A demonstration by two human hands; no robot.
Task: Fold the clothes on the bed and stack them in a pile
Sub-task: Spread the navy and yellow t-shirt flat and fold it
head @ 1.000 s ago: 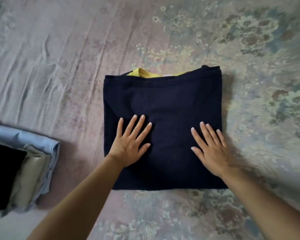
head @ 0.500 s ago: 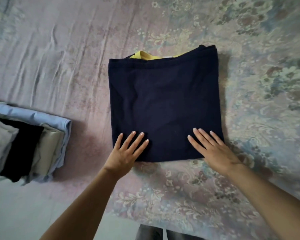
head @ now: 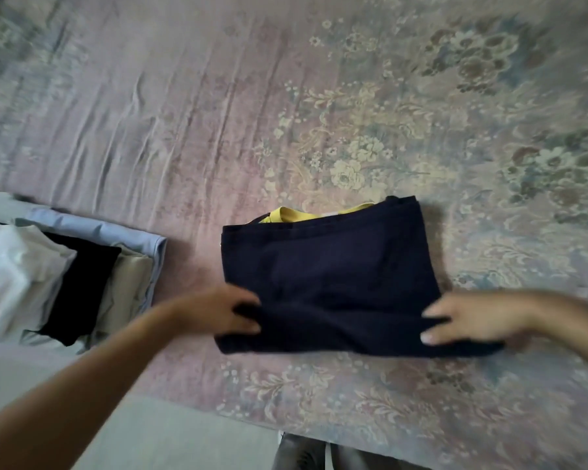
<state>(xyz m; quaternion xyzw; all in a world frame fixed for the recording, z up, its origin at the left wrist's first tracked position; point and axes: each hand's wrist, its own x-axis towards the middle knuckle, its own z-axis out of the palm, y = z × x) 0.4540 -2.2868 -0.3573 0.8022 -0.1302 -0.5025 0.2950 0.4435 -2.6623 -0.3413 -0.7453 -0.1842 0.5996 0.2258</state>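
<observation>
- My left hand (head: 224, 313) and right hand (head: 462, 320) each pinched a near corner of the folded navy cloth garment (head: 333, 283), lying by the bed's (head: 218, 113) near edge.
- The stack of folded pale and black clothes (head: 65, 276) waited at the left edge; I judged only the stacking remained.

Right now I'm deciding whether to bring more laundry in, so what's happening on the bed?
A person is folding clothes. Both hands grip the near corners of a folded navy garment, left hand at its left corner, right hand at its right, on the floral bedspread. A yellow piece peeks out at its far edge. A pile of folded clothes sits to the left.
</observation>
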